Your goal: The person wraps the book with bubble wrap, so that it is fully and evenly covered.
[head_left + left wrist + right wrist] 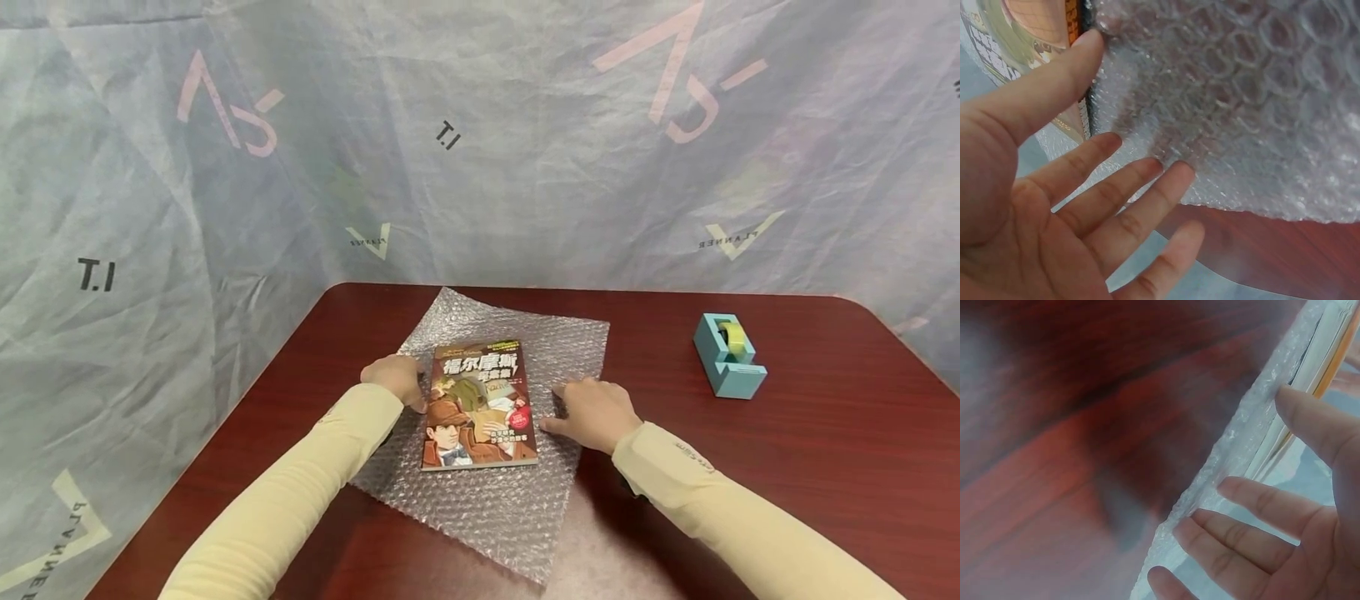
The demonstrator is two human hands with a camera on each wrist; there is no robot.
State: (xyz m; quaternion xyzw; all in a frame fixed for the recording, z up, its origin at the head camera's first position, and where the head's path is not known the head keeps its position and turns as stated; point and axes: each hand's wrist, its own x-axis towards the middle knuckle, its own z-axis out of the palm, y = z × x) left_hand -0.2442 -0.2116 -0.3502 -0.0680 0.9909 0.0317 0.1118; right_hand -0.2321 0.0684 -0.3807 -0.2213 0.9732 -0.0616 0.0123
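Observation:
A paperback book (480, 404) with an illustrated cover and Chinese lettering lies face up on a sheet of bubble wrap (480, 517). The bubble wrap is spread flat and set at an angle on the table. Beside the book's left edge is my left hand (395, 380); in the left wrist view its fingers (1129, 225) are spread and loosely straight over the wrap, the thumb near the book's edge. My right hand (596, 412) is over the wrap's right edge, a little apart from the book, with its fingers (1235, 544) extended. Neither hand grips anything.
A light-blue tape dispenser (731, 367) holding a roll of yellow tape (735, 337) stands at the right of the dark red wooden table (810, 467). Grey printed cloth (480, 167) hangs behind the table and along its left side.

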